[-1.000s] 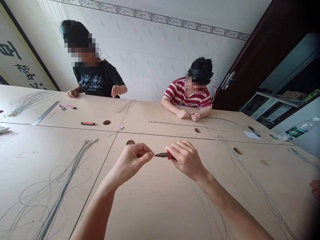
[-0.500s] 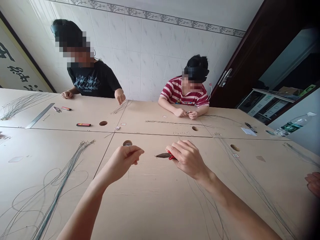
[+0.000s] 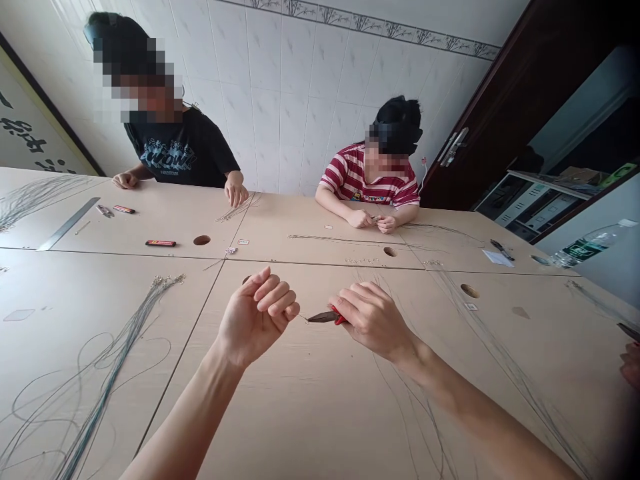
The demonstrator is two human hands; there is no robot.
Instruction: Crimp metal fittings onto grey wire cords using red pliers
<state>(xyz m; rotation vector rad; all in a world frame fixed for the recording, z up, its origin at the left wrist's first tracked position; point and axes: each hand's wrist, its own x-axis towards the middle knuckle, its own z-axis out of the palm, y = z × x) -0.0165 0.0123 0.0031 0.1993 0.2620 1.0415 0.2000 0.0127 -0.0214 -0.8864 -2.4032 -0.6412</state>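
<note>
My right hand (image 3: 373,320) is wrapped round red-handled pliers (image 3: 324,317), whose dark pointed jaws aim left. At the jaw tips is a tiny metal piece, too small to make out. From it a thin cord (image 3: 303,317) runs to the fingertips of my left hand (image 3: 263,310), which is curled closed with the palm side toward me. Both hands are raised over the middle of the table. Faint thin cords lie below and behind my right hand.
A bundle of grey-green cords (image 3: 117,367) with metal ends lies on the left. More cords (image 3: 520,373) stretch along the right. Across the table (image 3: 280,413) sit two people; a water bottle (image 3: 593,245) stands at the far right. Round holes pierce the tabletop.
My left hand has turned over, palm now toward me, and its fingertips are closer to the pliers. My right hand has barely moved. The view has shifted slightly.
</note>
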